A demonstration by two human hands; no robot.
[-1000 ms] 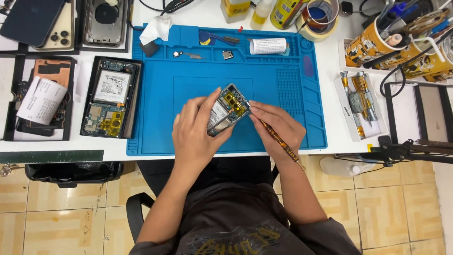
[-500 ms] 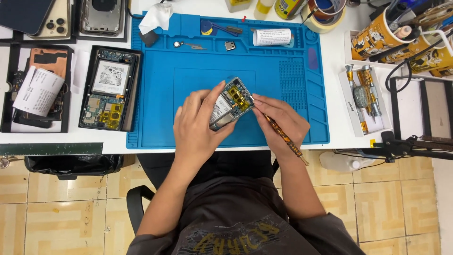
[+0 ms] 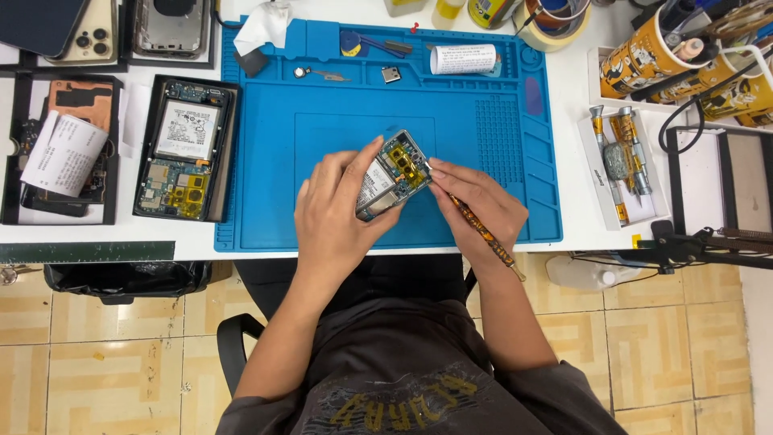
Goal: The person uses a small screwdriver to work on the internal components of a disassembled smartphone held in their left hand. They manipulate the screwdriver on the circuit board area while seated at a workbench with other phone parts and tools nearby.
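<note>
An opened phone (image 3: 392,176) is held over the blue work mat (image 3: 322,217) while a screwdriver (image 3: 475,225) is applied to it.

The phone is gripped firmly in the left hand (image 3: 334,213), tilted, above the middle of the mat; its back cover is already off, so that the battery and yellow-taped boards are exposed. The screwdriver is pinched in the closed fingers of the right hand (image 3: 475,201), its tip set at the phone's right edge. The disassembly is judged to be under way, with the inner parts still in place. On the left, 1 more opened phone (image 3: 181,149) is seen in a black tray, and 1 paper-covered device (image 3: 64,153) farther left. On the mat's far rim, 1 white roll (image 3: 463,59) is laid. About 3 spare drivers (image 3: 616,149) are counted in a white tray at the right, and 2 yellow cups (image 3: 644,52) at the far right.
</note>
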